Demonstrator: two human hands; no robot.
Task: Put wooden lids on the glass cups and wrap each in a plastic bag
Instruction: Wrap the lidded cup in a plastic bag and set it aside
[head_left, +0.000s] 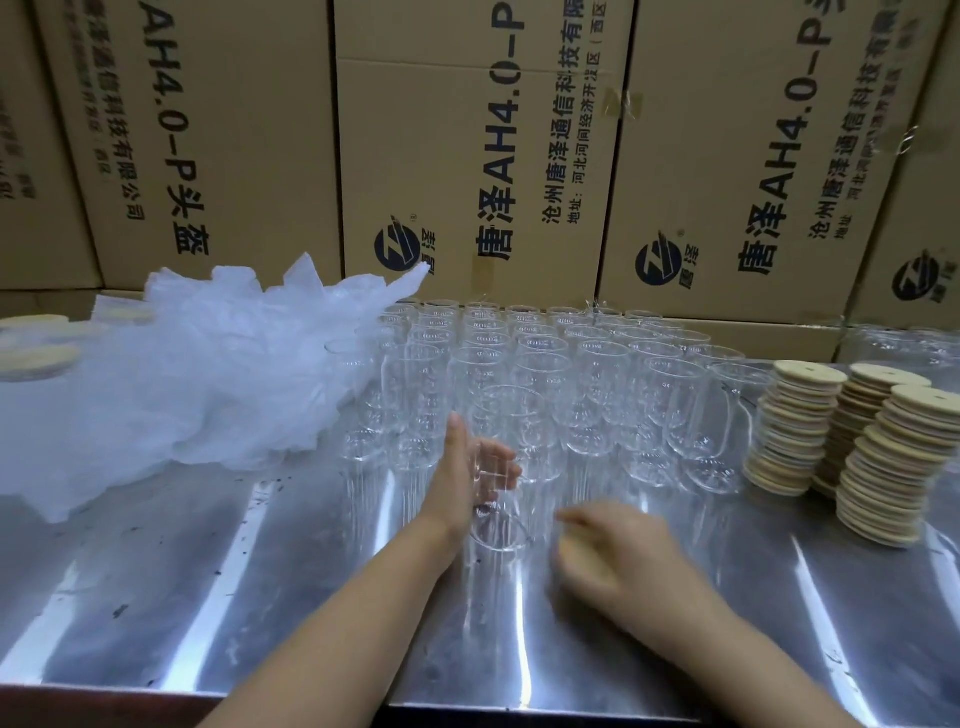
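Head view: steel table (208, 597), cardboard boxes (467, 130)

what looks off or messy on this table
The wooden lids on the right are stacked raggedly; the front stack leans and bulges, so it may topple. Dark specks dot the steel table in front of the pile of plastic bags. None of the glass cups looks tipped or broken.
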